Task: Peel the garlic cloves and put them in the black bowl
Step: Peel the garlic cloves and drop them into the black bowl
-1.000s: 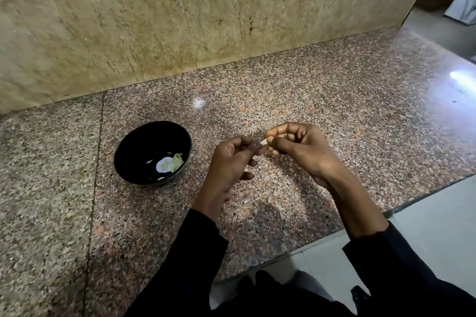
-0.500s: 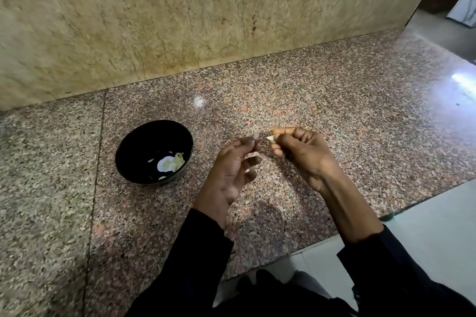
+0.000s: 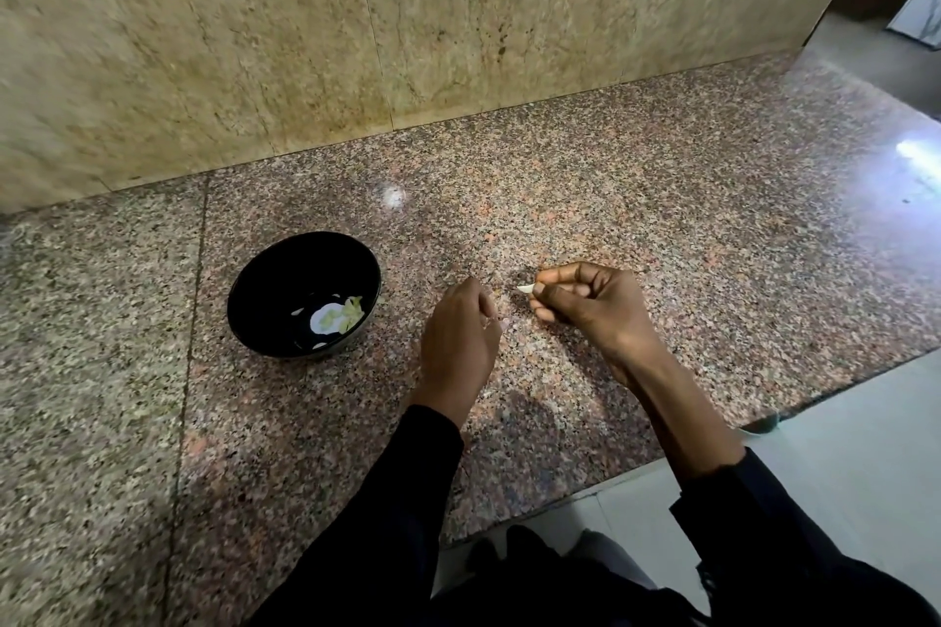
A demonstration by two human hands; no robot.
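Pale and slim, the garlic clove shows only its tip, poking out of the grip of the right hand, whose thumb and curled fingers pinch it just above the tabletop. The visible tip points left, so the clove's long axis appears to run roughly along the tabletop's front edge, toward the left hand. That hand sits just beside the clove, apart from it, fingers curled inward; whether it pinches a scrap of skin I cannot tell, as the fingertips are turned away from the camera.

Further left, well apart from both hands, the black bowl stands on the tabletop, nearer the left end than the right. Inside it lie a few pale pieces, peeled garlic or skin, too small to tell.

My reading is that peeling is under way: the clove's free end faces the left hand, which is the nearer one to strip it. For the drop, the bowl lies past the left hand, so the right hand would have to cross over, or pass the clove across.
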